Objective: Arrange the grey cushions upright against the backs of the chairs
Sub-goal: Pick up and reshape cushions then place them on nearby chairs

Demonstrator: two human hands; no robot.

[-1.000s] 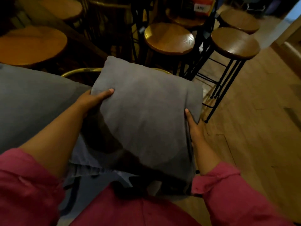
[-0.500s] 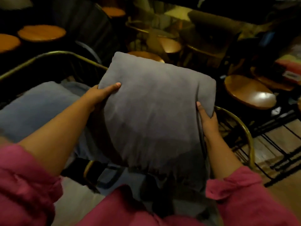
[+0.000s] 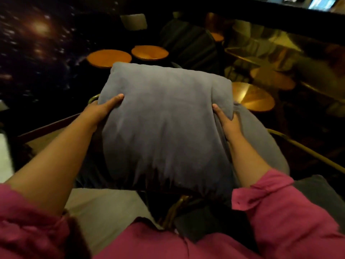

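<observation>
- Right now I am holding a grey cushion [image 3: 164, 128] out in front of me, its broad face turned up toward the camera and its far edge tilted away, raised above a chair.
- My left hand [image 3: 101, 109] is gripping the cushion's left edge, thumb lying flat across the top of the fabric and the other fingers hidden beneath.
- My right hand [image 3: 226, 122] is clamping the right edge, thumb pressing into the fabric and bunching it a little at that side.
- Both forearms are reaching forward bare, with pink sleeves [image 3: 280, 212] pushed back toward the elbows.
- A second grey cushion [image 3: 261, 139] is lying just behind my right hand, partly hidden by the one I am carrying.
- A curved brass-coloured chair frame [image 3: 308, 152] is running along the right side past that second cushion, and a short piece of the same rail is showing beside my left hand.
- Below the cushion a pale seat surface [image 3: 104, 208] is showing near my body, with a dark cushion [image 3: 315, 191] at the lower right.
- Farther off, round wooden stools [image 3: 109, 57] are standing in the dim room, one [image 3: 253, 98] just to the right of the held cushion.
- Everything beyond them is too dark and blurred for me to make out.
</observation>
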